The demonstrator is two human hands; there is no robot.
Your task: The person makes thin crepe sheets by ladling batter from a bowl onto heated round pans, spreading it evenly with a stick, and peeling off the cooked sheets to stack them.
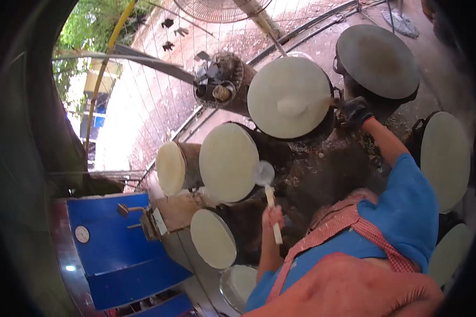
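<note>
My bare left hand (273,216) is wrapped round the pale handle of a ladle (264,173). The ladle's round bowl, whitish, overlaps the right edge of a round griddle (229,162) coated in pale batter. A dark glove covers my right hand (356,112), which is closed at the rim of the upper griddle (272,87). From its fingers a short brown handle (329,102) reaches over that rim. On the pale batter there lies a rounded, batter-coloured lump (292,105); whether it joins the handle is unclear.
Other round griddles stand around me: a grey, browned one (378,58), and pale-topped ones at left (171,168), lower left (212,239) and right (445,158). A sooty metal drum (232,79), a fan (222,8) and a blue panel (108,232) are also near.
</note>
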